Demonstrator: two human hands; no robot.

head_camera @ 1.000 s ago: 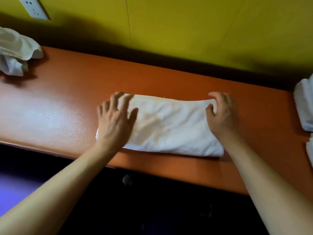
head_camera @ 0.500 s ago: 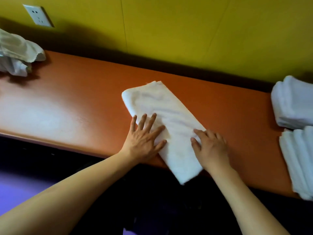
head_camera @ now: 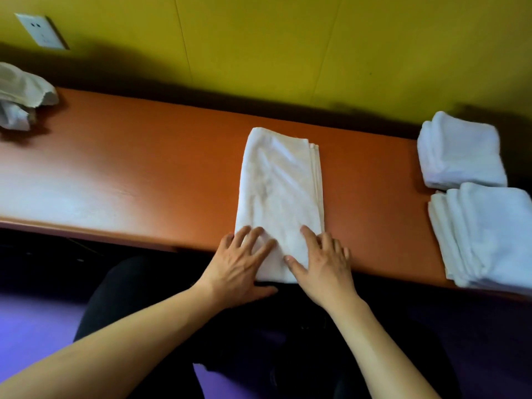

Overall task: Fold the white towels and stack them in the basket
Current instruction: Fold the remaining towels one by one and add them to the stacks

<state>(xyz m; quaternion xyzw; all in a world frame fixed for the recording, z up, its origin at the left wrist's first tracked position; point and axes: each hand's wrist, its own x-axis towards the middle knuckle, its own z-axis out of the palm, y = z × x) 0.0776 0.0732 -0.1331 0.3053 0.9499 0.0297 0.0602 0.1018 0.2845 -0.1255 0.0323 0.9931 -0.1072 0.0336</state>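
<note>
A white towel (head_camera: 280,185), folded into a long strip, lies on the orange table (head_camera: 138,174) with its length running from the wall side to the front edge. Its near end hangs slightly over that edge. My left hand (head_camera: 241,266) lies flat on the near left corner, fingers spread, thumb below the table edge. My right hand (head_camera: 322,260) presses the near right corner with straight fingers. Two stacks of folded white towels (head_camera: 460,151) (head_camera: 486,234) sit at the right end. No basket is in view.
A crumpled white towel (head_camera: 23,93) lies at the far left of the table. A yellow wall with a socket plate (head_camera: 40,31) runs behind. My dark-clothed lap and a purple floor (head_camera: 34,326) are below the table edge.
The towel has turned from lying crosswise, through a slant, to pointing straight away from me. Both hands slid to its near end. The view shifted right, showing more of the folded stacks.
</note>
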